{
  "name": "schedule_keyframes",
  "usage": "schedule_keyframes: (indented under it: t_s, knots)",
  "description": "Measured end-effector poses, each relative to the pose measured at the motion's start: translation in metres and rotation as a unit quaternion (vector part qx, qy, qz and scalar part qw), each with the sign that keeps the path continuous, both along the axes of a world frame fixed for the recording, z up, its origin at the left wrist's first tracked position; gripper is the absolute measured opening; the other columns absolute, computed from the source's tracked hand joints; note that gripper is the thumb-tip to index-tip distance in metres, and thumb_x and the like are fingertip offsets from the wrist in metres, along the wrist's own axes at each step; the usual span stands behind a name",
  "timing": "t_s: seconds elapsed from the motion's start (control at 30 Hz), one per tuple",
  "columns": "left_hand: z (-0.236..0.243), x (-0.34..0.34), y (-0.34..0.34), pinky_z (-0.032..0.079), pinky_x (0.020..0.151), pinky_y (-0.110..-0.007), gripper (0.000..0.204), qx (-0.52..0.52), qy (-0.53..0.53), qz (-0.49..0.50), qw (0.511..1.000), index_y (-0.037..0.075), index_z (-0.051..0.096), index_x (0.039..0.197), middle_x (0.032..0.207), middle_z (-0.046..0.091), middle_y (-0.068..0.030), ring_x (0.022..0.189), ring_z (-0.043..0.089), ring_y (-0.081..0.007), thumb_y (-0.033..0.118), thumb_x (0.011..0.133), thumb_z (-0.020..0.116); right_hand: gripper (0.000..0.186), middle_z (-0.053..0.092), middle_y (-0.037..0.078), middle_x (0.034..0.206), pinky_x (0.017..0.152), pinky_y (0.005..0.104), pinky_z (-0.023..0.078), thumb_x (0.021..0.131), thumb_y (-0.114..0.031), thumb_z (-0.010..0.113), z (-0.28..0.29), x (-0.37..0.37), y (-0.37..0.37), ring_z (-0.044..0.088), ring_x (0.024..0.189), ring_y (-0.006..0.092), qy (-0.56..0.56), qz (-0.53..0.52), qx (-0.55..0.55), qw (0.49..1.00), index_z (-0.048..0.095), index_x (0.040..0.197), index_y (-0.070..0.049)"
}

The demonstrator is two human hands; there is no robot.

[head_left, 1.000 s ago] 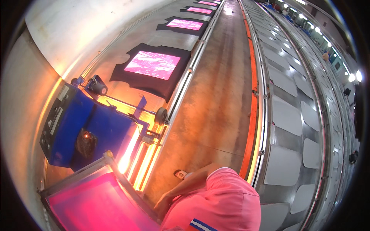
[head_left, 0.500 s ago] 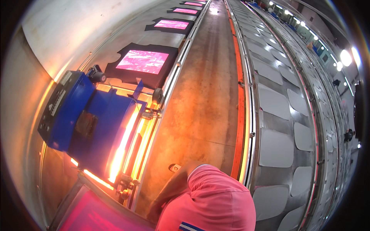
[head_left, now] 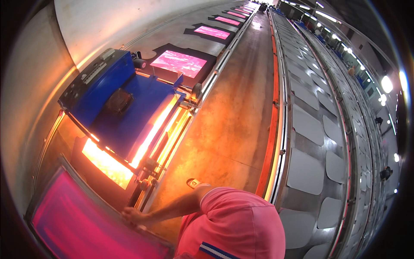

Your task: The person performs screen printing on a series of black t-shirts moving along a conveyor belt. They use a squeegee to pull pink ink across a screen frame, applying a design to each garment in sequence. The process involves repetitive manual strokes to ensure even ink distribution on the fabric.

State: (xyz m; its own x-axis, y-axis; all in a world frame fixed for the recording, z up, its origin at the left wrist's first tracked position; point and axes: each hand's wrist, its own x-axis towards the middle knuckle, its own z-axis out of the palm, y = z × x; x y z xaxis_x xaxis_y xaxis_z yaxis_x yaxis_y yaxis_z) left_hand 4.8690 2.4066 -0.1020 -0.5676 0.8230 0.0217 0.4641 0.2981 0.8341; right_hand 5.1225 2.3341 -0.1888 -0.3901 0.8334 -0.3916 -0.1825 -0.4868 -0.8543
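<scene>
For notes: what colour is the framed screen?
The screen is mostly deep pink, clearest in head view.

Blue machine (head_left: 144,101): carries pale label (head_left: 95,73) on dark panel (head_left: 78,84), too small to read | Shoe (head_left: 193,183): bears dark mark on pale patch, too blurred to make out | Legible wording: none.

Long workshop with an orange-lit floor (head_left: 235,125) running toward the far end.
A pale wall (head_left: 101,21) stands along the left; on the right, an orange rail (head_left: 271,146) edges long metal tables (head_left: 302,202), while white lamps (head_left: 387,84) shine beneath the dark ceiling (head_left: 366,26).
</scene>
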Motion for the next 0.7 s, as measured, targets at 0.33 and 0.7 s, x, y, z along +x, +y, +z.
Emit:
schedule_keyframes:
  t_s: [0.33, 0.7]
  knots:
    - [0.008, -0.091, -0.079, 0.037, 0.112, -0.040, 0.074, 0.004, 0.029, 0.034, 0.999, 0.001, 0.041, 0.150, 0.149, 0.046, -0.0148, 0.133, 0.047, -0.0300, 0.052, 0.098, 0.054, 0.035, 0.069, 0.023, 0.084, 0.051, 0.0495, 0.059, 0.095, -0.029, 0.052, 0.039, 0.005, 0.117, 0.071, 0.072, 0.0371, -0.329, 0.048, 0.245, 0.911, 0.066, 0.096, 0.003]
    - [0.033, -0.210, -0.234, 0.036, 0.112, -0.040, 0.075, 0.048, 0.035, 0.156, 0.986, 0.000, 0.041, 0.150, 0.149, 0.046, -0.0149, 0.134, 0.046, -0.0301, 0.052, 0.098, 0.054, 0.048, 0.075, 0.019, 0.093, 0.081, 0.0434, 0.057, 0.088, -0.041, 0.061, 0.053, -0.005, 0.099, 0.073, 0.083, 0.0299, -0.272, 0.009, 0.277, 0.922, 0.070, 0.120, -0.007]
